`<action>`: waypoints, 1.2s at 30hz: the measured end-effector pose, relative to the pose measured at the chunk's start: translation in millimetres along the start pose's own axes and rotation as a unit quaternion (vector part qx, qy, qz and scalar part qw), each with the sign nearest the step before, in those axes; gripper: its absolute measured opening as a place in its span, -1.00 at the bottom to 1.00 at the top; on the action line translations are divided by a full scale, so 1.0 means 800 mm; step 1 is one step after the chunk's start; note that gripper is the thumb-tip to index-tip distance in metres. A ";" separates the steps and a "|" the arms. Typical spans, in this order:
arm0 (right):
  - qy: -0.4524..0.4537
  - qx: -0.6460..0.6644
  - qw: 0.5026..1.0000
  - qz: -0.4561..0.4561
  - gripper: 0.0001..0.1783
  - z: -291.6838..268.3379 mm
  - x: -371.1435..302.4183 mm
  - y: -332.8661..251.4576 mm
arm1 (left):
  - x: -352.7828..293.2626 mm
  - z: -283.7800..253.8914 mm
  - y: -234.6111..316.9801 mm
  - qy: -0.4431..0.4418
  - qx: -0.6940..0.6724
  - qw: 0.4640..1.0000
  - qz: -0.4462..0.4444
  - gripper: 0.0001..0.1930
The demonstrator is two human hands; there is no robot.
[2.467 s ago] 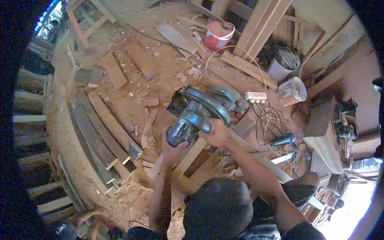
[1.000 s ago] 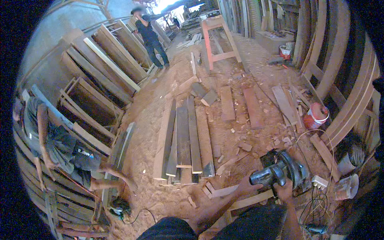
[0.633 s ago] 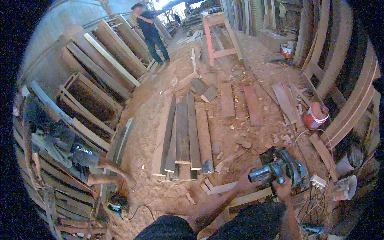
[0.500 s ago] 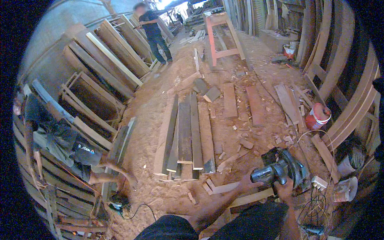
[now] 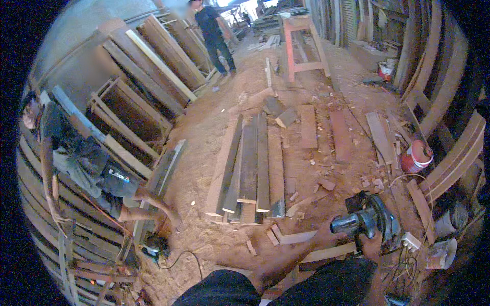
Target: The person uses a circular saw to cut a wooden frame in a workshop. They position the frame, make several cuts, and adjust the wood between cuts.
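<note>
A dark teal circular saw is low over the ground at my right knee. My right hand is closed around its rear handle. Against the motor housing, on the saw's left end, my left hand is closed, its fingers mostly hidden underneath. A pale wooden board lies just below the saw, close to my legs. Left of the saw, cut wooden blocks rest on the sawdust. Further ahead lies a stack of long dark planks.
A white socket block with tangled cables sits right of the saw, near a red bucket. A red sawhorse stands ahead. One person bends at left beside another power tool; another person stands far back.
The view has swung slightly left, so the scene sits further right. Both hands stay at the saw. More of the left person's head shows, and the far person has shifted posture.
</note>
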State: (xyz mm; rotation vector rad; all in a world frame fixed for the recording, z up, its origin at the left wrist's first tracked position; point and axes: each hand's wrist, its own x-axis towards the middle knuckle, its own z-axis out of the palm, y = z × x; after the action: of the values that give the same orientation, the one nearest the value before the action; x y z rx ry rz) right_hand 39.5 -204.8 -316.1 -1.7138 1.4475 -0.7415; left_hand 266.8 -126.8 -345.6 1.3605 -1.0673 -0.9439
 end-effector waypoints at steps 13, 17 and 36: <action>-0.048 0.118 0.992 0.009 -0.40 0.007 0.044 -0.002 | -0.019 -0.023 0.048 -0.059 0.006 0.998 0.012 0.13; -0.054 0.104 0.993 0.012 -0.39 0.007 0.050 -0.004 | -0.027 -0.028 0.060 -0.048 0.001 0.999 -0.003 0.11; -0.067 0.098 0.993 0.013 -0.36 0.004 0.057 -0.002 | -0.029 -0.030 0.053 -0.016 -0.020 0.999 -0.029 -0.03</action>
State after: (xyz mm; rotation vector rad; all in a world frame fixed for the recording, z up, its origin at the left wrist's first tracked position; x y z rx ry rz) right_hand 51.6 -248.6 -318.7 -1.5604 1.2607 -0.7167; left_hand 279.8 -96.8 -302.5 1.3544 -1.0334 -1.0280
